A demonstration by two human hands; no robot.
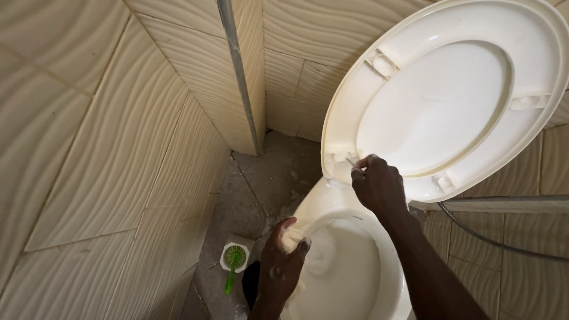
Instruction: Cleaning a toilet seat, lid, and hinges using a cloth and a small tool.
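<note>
Nearest the lens, right forearm running up to the right hand [378,185], fingers [360,172] pinched narrow on the lower edge of the raised toilet seat [527,127], propping it upright against the tiled wall [89,148]. Below and left of those fingers, left hand [283,261] closed round a pale, sudsy sponge [291,237] (or cloth, hard to tell), pressed to the near rim of the toilet bowl [332,204]. Foam inside the bowl, just right of the left fingers. Further left of them, on the grey floor [267,172], a green toilet brush [233,266] in a white holder.

Sponge likely soft, light, soaked and slippery: best gripped whole in the palm. Seat stiff plastic, light, probably slick when wet: held best at the rim's edge, near the hinge.
</note>
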